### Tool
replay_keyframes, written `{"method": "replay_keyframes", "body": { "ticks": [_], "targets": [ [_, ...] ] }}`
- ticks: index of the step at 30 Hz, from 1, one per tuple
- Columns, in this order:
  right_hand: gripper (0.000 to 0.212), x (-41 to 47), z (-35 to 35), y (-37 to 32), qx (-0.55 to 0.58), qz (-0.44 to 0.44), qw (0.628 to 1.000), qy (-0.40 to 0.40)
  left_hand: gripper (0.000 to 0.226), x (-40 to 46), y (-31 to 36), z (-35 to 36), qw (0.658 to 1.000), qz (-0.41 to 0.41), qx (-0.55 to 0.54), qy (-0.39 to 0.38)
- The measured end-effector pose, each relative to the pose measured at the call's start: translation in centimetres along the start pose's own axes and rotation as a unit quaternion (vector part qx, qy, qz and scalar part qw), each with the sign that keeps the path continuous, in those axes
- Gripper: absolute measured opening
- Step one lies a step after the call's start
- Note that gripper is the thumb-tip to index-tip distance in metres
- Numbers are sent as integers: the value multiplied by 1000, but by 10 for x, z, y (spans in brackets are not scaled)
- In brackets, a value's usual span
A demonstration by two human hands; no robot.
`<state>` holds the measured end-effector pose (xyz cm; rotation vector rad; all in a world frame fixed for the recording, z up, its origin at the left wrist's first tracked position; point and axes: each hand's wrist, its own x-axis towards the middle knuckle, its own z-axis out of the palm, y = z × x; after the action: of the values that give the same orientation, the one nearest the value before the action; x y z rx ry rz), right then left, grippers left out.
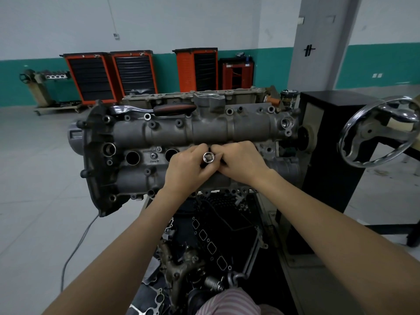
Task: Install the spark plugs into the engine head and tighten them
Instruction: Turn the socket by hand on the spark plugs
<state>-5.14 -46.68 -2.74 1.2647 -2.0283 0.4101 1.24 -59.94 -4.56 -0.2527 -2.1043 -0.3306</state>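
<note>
Grey cast-metal engine head [172, 130] sits on a stand, filling the middle of the view. Left to right: two open round spark plug wells [132, 158] show on its near face. A ratchet wrench [154, 109] with a dark handle lies along its far edge. At centre, the left hand [189, 169] curls around a chrome socket [208, 158], open end facing up. The right hand [241, 163] touches it, fingers curled against the socket. A chrome handwheel [377, 133] stands far right.
</note>
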Motion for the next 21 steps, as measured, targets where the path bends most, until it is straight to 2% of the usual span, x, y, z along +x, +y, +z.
{"method": "replay_keyframes", "body": {
  "ticks": [6, 11, 16, 21],
  "targets": [
    [15, -1, -1, -2, 2, 15, 1000, 9, 41, -1, 0, 0, 1000, 13, 3, -1],
    [22, 1, 4, 2, -21, 27, 999, -29, 37, -1, 1, -1, 1000, 6, -17, -5],
    [12, 1, 1, 2, -15, -4, 1000, -22, 35, -1, 1, -2, 1000, -1, -21, -2],
    [11, 1, -2, 0, 4, 14, 1000, -20, 42, 0, 1, 1, 1000, -3, -9, 4]
  ]
}}
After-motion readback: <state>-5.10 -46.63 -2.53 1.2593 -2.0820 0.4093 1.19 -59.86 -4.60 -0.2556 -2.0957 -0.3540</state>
